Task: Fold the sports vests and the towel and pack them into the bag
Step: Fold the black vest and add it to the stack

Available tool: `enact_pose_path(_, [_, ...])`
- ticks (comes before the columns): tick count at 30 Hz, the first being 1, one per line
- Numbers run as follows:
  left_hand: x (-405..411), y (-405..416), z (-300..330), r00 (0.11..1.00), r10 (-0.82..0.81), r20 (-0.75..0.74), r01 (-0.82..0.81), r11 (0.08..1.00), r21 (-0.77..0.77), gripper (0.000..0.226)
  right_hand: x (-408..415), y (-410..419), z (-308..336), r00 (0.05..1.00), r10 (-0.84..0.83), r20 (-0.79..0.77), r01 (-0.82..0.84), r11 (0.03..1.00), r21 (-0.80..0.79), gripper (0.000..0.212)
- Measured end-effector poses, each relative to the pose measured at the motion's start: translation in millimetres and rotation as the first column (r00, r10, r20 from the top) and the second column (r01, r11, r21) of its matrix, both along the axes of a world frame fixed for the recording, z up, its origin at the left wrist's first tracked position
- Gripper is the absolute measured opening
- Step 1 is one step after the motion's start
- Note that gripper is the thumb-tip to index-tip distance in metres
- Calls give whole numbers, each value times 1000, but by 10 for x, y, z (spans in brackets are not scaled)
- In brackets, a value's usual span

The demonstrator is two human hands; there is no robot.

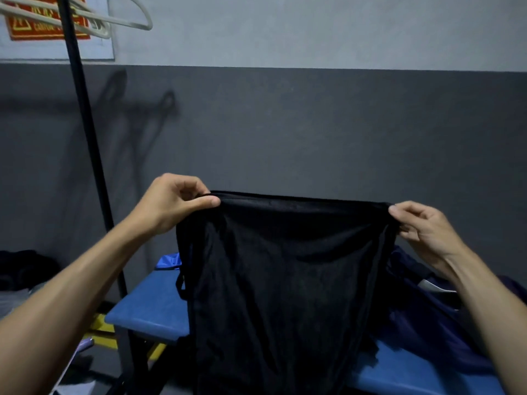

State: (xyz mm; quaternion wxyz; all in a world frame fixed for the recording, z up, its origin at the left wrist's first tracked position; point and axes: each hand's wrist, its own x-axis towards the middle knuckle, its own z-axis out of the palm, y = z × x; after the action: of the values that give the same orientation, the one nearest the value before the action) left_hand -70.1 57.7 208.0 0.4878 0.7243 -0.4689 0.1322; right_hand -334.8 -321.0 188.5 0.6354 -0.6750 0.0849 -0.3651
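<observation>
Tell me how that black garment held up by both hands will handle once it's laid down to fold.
The black garment looks floppy: it hangs limp below the top edge that the left hand and right hand pinch. It is probably light, since a fingertip grip at each corner carries it. The thin fabric sags in soft folds, so it will likely bunch rather than lie flat on the blue bench.

Up on the wall, a red sign (45, 21) with yellow lettering. Only "CAUTION" reads, partly; hangers cover the rest.

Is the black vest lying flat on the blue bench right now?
No, the black vest hangs in the air above the blue bench, its top edge pinched by the left hand and the right hand.
</observation>
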Motion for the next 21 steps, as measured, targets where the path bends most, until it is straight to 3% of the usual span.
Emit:
enact_pose_path(3, [31, 85, 84, 996, -80, 29, 75, 988, 137, 14, -105, -77, -86, 999, 17, -30, -17, 1000, -12, 46])
enact_pose_path(5, [45, 97, 99, 995, -17, 102, 3, 990, 140, 9, -131, -115, -124, 999, 38, -33, -37, 999, 14, 42])
enact_pose_path(9, [56, 58, 79, 973, 162, 163, -168, 985, 24, 12, -101, -102, -160, 990, 118, -72, -117, 993, 16, 15])
enact_pose_path(13, [117, 66, 68, 964, 227, 141, -226, 974, -25, 30, -48, -171, -176, 997, 65, -49, -67, 997, -39, 57])
enact_pose_path(18, [127, 55, 64, 1000, 3, -31, -4, 999, -52, 24, 93, -259, -274, 992, 91, -89, -93, 995, -22, 63])
enact_pose_path(21, [101, 24, 141, 994, -98, -38, 95, 992, -79, 14, 139, -225, -410, 978, 138, -154, -144, 989, -28, 66])
